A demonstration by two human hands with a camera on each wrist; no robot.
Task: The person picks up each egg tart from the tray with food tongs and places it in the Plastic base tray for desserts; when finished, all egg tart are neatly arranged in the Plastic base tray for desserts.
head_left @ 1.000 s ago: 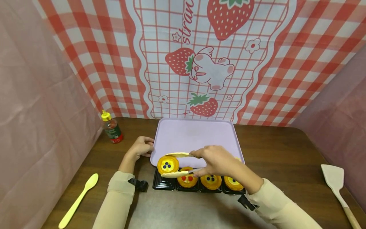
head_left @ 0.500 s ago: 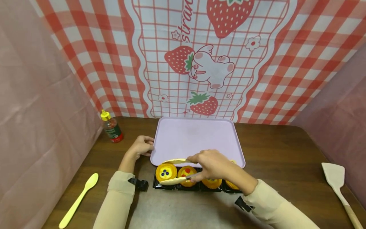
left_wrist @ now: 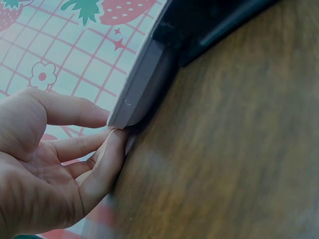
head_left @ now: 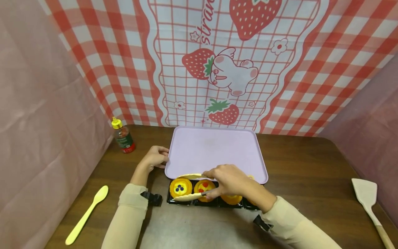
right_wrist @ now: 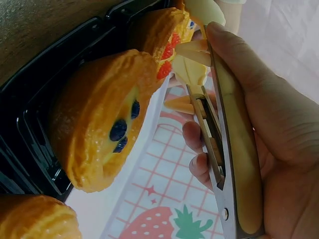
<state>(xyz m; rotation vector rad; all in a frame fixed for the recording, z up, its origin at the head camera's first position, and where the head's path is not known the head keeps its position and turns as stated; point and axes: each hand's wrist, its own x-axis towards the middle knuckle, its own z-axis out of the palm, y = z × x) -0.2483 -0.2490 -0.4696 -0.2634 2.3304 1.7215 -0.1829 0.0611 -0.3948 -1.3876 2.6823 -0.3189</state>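
Note:
At the left rim of a lilac tray (head_left: 214, 148) my left hand (head_left: 155, 156) pinches the edge with curled fingertips, as the left wrist view shows the hand (left_wrist: 55, 159) at the corner. My right hand (head_left: 228, 180) grips serving tongs (head_left: 188, 197) with pale yellow ends. These ends lie on either side of a blueberry-topped egg tart (head_left: 181, 188), which sits in the leftmost compartment of a black plastic container (head_left: 186, 203). Whether they touch it, I cannot tell. Beside it is a red-topped tart (head_left: 200, 187); more tarts (right_wrist: 104, 119) follow to the right, partly under my hand.
A squeeze bottle (head_left: 125, 140) with a yellow cap stands at the back left. The yellow spoon (head_left: 88, 212) lies at the left, and a pale spatula (head_left: 366, 195) with a wooden handle at the right. Behind the tray hangs a checked strawberry cloth (head_left: 233, 76).
The blueberry tart, held up in the tongs earlier, has come down into the leftmost compartment. My right hand moved slightly left and toward me with the tongs. The left hand stayed at the tray.

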